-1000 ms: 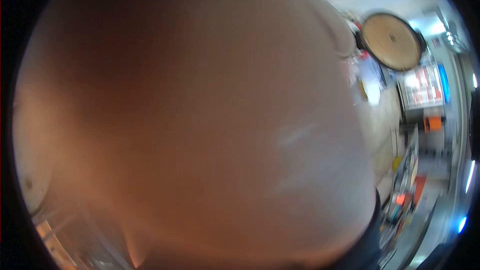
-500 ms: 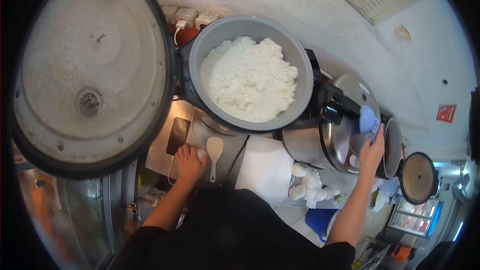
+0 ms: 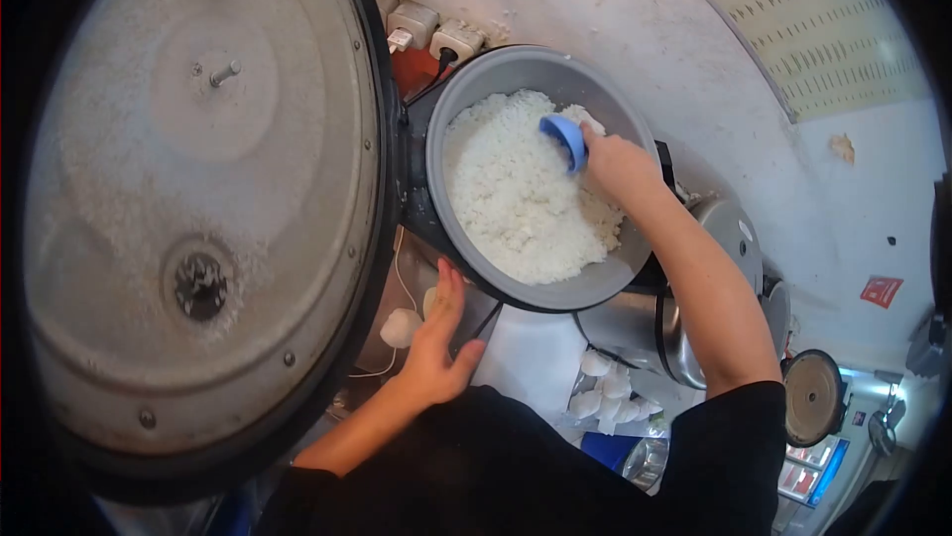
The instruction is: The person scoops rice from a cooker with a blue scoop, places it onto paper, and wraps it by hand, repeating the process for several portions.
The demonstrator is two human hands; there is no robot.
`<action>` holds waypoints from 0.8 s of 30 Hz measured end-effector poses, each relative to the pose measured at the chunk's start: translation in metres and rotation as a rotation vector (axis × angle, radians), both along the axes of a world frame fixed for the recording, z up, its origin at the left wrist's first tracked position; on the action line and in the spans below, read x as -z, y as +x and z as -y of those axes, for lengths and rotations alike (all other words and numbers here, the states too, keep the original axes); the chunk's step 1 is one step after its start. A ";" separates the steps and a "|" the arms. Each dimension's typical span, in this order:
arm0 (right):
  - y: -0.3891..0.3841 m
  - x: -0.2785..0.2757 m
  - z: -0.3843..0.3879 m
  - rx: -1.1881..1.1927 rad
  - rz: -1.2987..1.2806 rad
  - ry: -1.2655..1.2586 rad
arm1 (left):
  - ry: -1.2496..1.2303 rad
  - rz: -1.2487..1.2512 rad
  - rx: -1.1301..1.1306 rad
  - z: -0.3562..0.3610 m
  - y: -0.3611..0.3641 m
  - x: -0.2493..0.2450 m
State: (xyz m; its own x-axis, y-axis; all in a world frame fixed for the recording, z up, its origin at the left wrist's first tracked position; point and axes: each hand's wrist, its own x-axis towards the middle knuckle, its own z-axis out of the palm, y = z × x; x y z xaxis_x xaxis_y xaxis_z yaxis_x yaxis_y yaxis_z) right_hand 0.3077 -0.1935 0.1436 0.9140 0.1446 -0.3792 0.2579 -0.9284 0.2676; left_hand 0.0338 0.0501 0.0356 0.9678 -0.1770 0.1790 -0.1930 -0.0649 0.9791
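Observation:
My right hand (image 3: 617,167) grips a blue rice scoop (image 3: 565,142) by its handle, inside the large grey rice cooker pot (image 3: 635,129). The scoop is at the upper right part of the white cooked rice (image 3: 521,204), its bowl tilted over the grains. My left hand (image 3: 436,346) is open, fingers stretched toward the pot's lower front and thumb apart. Beside its fingers lies a small white rounded thing (image 3: 401,328). A pale rice paddle (image 3: 429,301) is mostly hidden behind that hand.
The cooker's big raised lid (image 3: 198,318) fills the left side. Behind the pot, plugs (image 3: 456,38) sit against the wall. A second, metal cooker (image 3: 635,333) stands to the right. White crumpled pieces (image 3: 607,392) lie near a white sheet (image 3: 535,348).
My right hand has swung left with the scoop, from over the second cooker into the rice pot. My left hand has let go of the white rounded thing and opened.

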 end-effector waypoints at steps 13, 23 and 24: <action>-0.080 -0.067 -0.047 -0.291 -0.596 0.196 | 0.083 -0.060 0.081 -0.010 0.002 -0.005; -0.129 -0.098 0.052 0.273 -0.717 0.916 | 0.273 -0.050 0.284 -0.055 0.035 -0.115; -0.151 -0.102 0.058 0.563 -0.796 1.031 | -0.100 -0.050 0.508 -0.047 0.036 -0.126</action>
State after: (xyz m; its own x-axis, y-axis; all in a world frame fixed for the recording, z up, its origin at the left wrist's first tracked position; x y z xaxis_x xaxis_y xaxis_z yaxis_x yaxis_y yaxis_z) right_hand 0.1563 -0.2517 0.2452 0.5367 0.3628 -0.7618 -0.4476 -0.6430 -0.6215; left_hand 0.0698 0.0975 0.1619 0.7721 -0.6110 0.1747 -0.1288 0.1187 0.9845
